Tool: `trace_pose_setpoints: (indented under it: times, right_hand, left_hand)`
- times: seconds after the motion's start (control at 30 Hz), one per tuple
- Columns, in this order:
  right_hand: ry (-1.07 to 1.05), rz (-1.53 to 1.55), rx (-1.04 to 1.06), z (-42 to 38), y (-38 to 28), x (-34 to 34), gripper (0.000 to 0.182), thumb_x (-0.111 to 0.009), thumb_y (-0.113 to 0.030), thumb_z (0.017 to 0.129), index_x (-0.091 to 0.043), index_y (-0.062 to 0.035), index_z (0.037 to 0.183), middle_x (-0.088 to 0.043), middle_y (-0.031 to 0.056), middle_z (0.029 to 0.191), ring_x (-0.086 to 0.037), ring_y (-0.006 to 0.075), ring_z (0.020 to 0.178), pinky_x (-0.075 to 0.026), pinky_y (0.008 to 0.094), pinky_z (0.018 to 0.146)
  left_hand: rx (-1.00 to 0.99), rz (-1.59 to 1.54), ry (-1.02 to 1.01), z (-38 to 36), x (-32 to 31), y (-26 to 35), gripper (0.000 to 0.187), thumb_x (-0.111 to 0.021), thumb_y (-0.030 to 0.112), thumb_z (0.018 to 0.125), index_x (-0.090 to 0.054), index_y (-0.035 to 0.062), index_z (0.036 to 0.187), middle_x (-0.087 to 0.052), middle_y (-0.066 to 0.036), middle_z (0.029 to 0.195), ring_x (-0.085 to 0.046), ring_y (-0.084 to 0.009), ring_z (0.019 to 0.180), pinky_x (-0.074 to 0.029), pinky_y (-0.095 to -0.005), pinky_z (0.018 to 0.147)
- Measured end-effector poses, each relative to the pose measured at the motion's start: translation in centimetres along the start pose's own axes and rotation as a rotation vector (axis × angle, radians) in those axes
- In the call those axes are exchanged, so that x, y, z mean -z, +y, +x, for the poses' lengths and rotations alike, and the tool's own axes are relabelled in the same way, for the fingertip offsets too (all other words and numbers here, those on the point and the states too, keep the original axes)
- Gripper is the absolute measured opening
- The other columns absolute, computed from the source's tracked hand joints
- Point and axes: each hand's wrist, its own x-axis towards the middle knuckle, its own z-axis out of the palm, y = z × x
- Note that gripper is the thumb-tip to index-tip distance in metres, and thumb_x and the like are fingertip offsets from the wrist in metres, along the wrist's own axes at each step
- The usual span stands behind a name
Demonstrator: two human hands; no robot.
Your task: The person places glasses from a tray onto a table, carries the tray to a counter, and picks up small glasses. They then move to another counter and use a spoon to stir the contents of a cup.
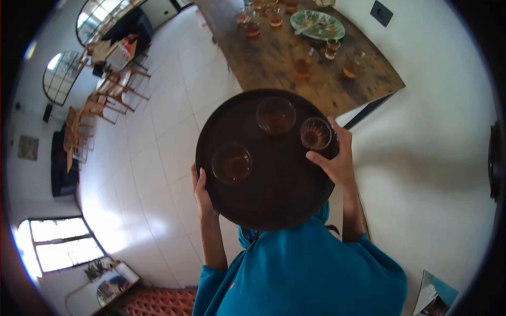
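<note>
A round dark tray (pixel 269 184) is held level in front of my body. On it stand three glasses with reddish-brown liquid: one at the left (pixel 232 164), one at the far side (pixel 276 116) and a smaller one (pixel 315 134) at the right. My left hand (pixel 203 194) grips the tray's left rim, its thumb on top. At the right rim, my right hand (pixel 337 158) is curved around the small glass, thumb and fingers on either side of it. Part of that hand is hidden behind the glass and the tray.
Beyond the tray, a wooden table (pixel 253 63) holds several glasses of similar liquid and a green patterned plate (pixel 318 25) with cutlery. A white wall (pixel 421 116) runs along the right. Wooden chairs (pixel 108 95) stand far left on the tiled floor.
</note>
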Motion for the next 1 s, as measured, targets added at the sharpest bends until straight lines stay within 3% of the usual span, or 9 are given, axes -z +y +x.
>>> trace_pose_setpoints:
  times: [0.07, 0.1, 0.3, 0.5, 0.57, 0.67, 0.77, 0.83, 1.0]
  right_hand:
    - [0.013, -0.185, -0.12, -1.0, -1.2, 0.3, 0.093, -0.087, -0.046, 0.068, -0.044, -0.016, 0.145, -0.039, 0.0136, 0.133, -0.044, 0.0334, 0.126, -0.037, 0.048, 0.109]
    - [0.108, -0.136, -0.021, 5.0, -0.1, -2.9, 0.093, -0.087, -0.046, 0.068, -0.044, -0.016, 0.145, -0.039, 0.0136, 0.133, -0.044, 0.0334, 0.126, -0.037, 0.048, 0.109]
    - [0.252, -0.31, -0.248, -1.9, -1.6, -4.6, 0.084, -0.087, -0.037, 0.07, -0.048, -0.0155, 0.141, -0.04, 0.012, 0.128, -0.046, 0.029, 0.125, -0.04, 0.0438, 0.107]
    - [0.48, -0.271, -0.464, -3.3, -3.2, -9.9, 0.087, -0.089, -0.038, 0.067, -0.049, -0.014, 0.14, -0.04, 0.0148, 0.133, -0.044, 0.0306, 0.129, -0.039, 0.0437, 0.108]
    - [0.551, -0.284, -0.512, -3.4, -3.3, -10.6, 0.087, -0.089, -0.039, 0.066, -0.049, -0.0137, 0.14, -0.039, 0.0158, 0.135, -0.044, 0.0313, 0.129, -0.038, 0.0447, 0.108]
    - [0.584, -0.475, -0.581, -3.1, -2.2, -11.3, 0.085, -0.088, -0.041, 0.067, -0.051, -0.0135, 0.138, -0.042, 0.0155, 0.135, -0.048, 0.0327, 0.125, -0.036, 0.0462, 0.107]
    - [0.633, -0.722, -0.489, -2.9, -2.9, -11.5, 0.083, -0.087, -0.039, 0.067, -0.052, -0.013, 0.137, -0.051, 0.0125, 0.126, -0.053, 0.0304, 0.118, -0.034, 0.0478, 0.106]
    - [0.562, -0.588, -0.377, -1.6, -3.9, -11.6, 0.074, -0.086, -0.031, 0.068, -0.055, -0.01, 0.132, -0.058, 0.0081, 0.11, -0.057, 0.0233, 0.099, -0.042, 0.0411, 0.095]
    - [0.505, -0.55, -0.364, 1.3, -7.1, -11.1, 0.058, -0.081, -0.021, 0.069, -0.058, -0.0065, 0.121, -0.056, 0.0066, 0.097, -0.051, 0.0168, 0.078, -0.046, 0.0319, 0.075]
  left_hand:
    - [0.009, -0.023, -0.044, 0.9, -0.2, 0.0, 0.038, -0.041, 0.026, 0.105, -0.038, 0.008, 0.138, -0.052, -0.015, 0.133, -0.057, -0.0267, 0.119, -0.054, -0.0393, 0.095]
    - [-0.104, -0.009, -0.134, 9.1, -0.8, 1.3, 0.038, -0.041, 0.026, 0.105, -0.038, 0.008, 0.138, -0.052, -0.015, 0.133, -0.057, -0.0267, 0.119, -0.054, -0.0393, 0.095]
    - [0.27, 0.041, -0.226, 10.2, 1.8, -1.6, 0.037, -0.039, 0.025, 0.105, -0.037, 0.0077, 0.138, -0.053, -0.015, 0.13, -0.059, -0.0242, 0.115, -0.055, -0.0371, 0.092]
    - [0.397, 0.087, -0.448, 16.4, 3.6, -0.2, 0.038, -0.037, 0.027, 0.106, -0.035, 0.0077, 0.139, -0.053, -0.016, 0.129, -0.059, -0.0245, 0.115, -0.056, -0.0368, 0.092]
    - [0.448, 0.136, -0.435, 17.4, 2.8, 0.1, 0.038, -0.039, 0.026, 0.105, -0.036, 0.0094, 0.139, -0.052, -0.015, 0.129, -0.056, -0.0257, 0.118, -0.053, -0.0391, 0.094]
    - [0.474, 0.133, -0.532, 19.2, 2.8, -0.8, 0.04, -0.039, 0.028, 0.105, -0.033, 0.0095, 0.141, -0.05, -0.015, 0.132, -0.055, -0.0267, 0.12, -0.053, -0.0398, 0.095]
    - [0.532, 0.098, -0.519, 19.0, 2.9, -1.0, 0.042, -0.039, 0.029, 0.105, -0.032, 0.0097, 0.142, -0.048, -0.015, 0.134, -0.054, -0.028, 0.121, -0.052, -0.0412, 0.097]
    - [0.543, 0.087, -0.559, 19.8, 2.9, -0.8, 0.044, -0.038, 0.031, 0.106, -0.03, 0.0089, 0.143, -0.046, -0.017, 0.136, -0.052, -0.0292, 0.124, -0.052, -0.0417, 0.098]
    - [0.599, 0.04, -0.59, 20.3, 3.1, -1.1, 0.049, -0.036, 0.035, 0.106, -0.026, 0.0085, 0.147, -0.043, -0.019, 0.139, -0.047, -0.0309, 0.129, -0.049, -0.0442, 0.103]
